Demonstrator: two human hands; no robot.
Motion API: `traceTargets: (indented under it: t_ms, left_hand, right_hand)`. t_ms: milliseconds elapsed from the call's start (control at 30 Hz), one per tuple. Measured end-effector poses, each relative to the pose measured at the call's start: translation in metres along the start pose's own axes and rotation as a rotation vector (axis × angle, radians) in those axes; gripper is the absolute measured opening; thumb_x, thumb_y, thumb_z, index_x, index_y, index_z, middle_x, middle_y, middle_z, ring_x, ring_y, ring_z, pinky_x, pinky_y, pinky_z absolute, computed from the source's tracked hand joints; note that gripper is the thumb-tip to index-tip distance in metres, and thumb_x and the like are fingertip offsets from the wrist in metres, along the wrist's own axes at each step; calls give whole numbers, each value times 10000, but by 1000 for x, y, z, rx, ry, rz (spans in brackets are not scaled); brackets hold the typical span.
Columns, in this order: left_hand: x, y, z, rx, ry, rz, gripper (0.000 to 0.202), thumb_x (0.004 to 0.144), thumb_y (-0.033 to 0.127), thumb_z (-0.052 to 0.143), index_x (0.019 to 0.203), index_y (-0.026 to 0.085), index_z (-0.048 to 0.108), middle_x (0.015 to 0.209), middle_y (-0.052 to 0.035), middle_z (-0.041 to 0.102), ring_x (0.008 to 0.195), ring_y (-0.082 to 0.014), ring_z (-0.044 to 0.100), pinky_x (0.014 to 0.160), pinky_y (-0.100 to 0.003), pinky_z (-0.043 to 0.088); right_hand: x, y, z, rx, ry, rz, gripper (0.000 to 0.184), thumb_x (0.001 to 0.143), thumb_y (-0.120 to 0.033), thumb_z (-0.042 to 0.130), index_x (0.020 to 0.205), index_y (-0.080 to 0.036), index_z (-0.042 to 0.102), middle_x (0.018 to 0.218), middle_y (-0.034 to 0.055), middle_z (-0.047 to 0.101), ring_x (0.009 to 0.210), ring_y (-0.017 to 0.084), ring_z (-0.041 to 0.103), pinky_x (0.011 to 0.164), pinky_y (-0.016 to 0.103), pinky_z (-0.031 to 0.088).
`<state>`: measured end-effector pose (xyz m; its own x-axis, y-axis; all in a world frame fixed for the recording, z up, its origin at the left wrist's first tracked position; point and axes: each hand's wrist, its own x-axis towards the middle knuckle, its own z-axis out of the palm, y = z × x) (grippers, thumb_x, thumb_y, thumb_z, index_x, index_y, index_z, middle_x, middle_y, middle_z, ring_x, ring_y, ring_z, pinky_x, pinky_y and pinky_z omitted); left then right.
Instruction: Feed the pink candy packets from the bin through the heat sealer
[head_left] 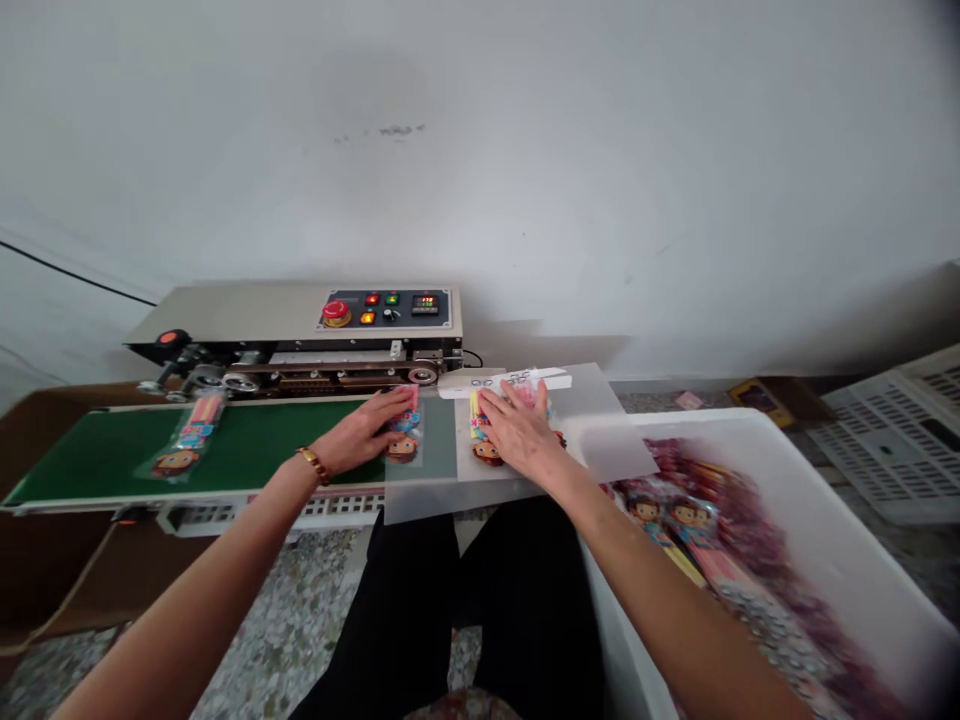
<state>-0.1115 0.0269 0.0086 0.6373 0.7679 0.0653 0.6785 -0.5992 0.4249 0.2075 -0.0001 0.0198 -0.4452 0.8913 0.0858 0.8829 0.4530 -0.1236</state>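
Belt (pixel 277 435): plain green. Machine housing (pixel 225 308): beige; control panel (pixel 403 306): dark blue-grey with pale border. Stop button (pixel 337 312): red on yellow. Display (pixel 425 303): red and green digits on black. Packet at belt's left (pixel 187 438): clear film, pink strips, blue print, brown-haired cartoon face. Middle packet (pixel 405 446): similar colouring. Right-hand packet (pixel 487 453): yellow strips. Tub (pixel 705 419): white. Trousers (pixel 525 590): black. Floor (pixel 304 585): grey-and-white speckle.

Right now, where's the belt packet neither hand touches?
In the head view, the packet lies at left on the green belt, below the metal rollers and left of the left hand.
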Motion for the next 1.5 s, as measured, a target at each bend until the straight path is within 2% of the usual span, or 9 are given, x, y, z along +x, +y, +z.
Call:
traceTargets:
  t_ms: [133,433,633,767,900,1067,1200,1367,1500]
  left_hand:
    - [-18,-10,-9,142,93,-162,446,984,451,481,1359,250,614,1502,-124,560,1432,-297,484,1242,-632,209]
    - [42,66,50,77,180,8,495,1010,304,457,1491,183,454,1569,-161,470,1468,-285,434,1221,-555,341]
    - [16,34,39,65,171,-35,499,1022,353,430,1494,195,456,1579,-165,454,1469,-287,432,1233,-579,305]
    - [-17,-1,12,65,108,-98,515,1005,415,441,1473,205,490,1578,-147,463,1453,-279,455,1213,-543,354]
    - [-32,-13,-5,250,159,-282,416,983,357,444,1349,246,609,1467,-134,590,1397,-340,514,1189,-701,269]
    - [15,45,22,184,218,-91,395,999,282,423,1342,195,599,1424,-146,621,1346,-267,567,1201,-552,368]
    - [51,82,49,128,164,-27,474,989,250,435,1454,168,487,1544,-156,503,1455,-280,448,1225,-560,332]
    - [35,55,48,104,157,-106,503,987,287,436,1473,162,465,1579,-168,453,1475,-295,417,1236,-565,307]
    - [1,17,22,98,116,-131,513,982,340,450,1469,183,478,1573,-160,466,1460,-285,441,1226,-556,323]
  right_hand:
    - [15,-16,8,31,40,-68,465,1038,-275,377,1471,-231,540,1491,85,580,1461,350,377,1225,719,-40]
    - [9,-6,-6,48,36,17,407,1042,-257,416,1409,-214,587,1512,106,560,1439,353,415,1191,767,38]
    - [-17,28,-6,-31,32,81,406,1045,-265,407,1404,-183,579,1555,137,505,1478,379,357,1151,817,36]
    - [2,8,3,30,-13,-21,408,1042,-284,410,1405,-218,585,1561,99,505,1475,354,366,1188,772,41]
    - [28,-16,8,88,-18,-104,416,1045,-301,409,1425,-235,565,1576,84,489,1484,332,357,1201,754,34]
    - [32,-19,-2,122,-2,-76,424,1056,-302,380,1439,-238,549,1575,76,492,1498,329,344,1190,765,73]
    - [2,11,-12,48,38,65,430,1049,-260,368,1432,-225,562,1555,90,515,1483,344,368,1177,779,73]
    - [-30,43,-7,10,-1,113,475,1026,-240,399,1485,-194,510,1598,118,449,1496,375,326,1159,808,36]
    - [-18,15,2,51,12,103,451,1013,-252,439,1447,-187,543,1598,131,447,1485,371,334,1177,785,16]
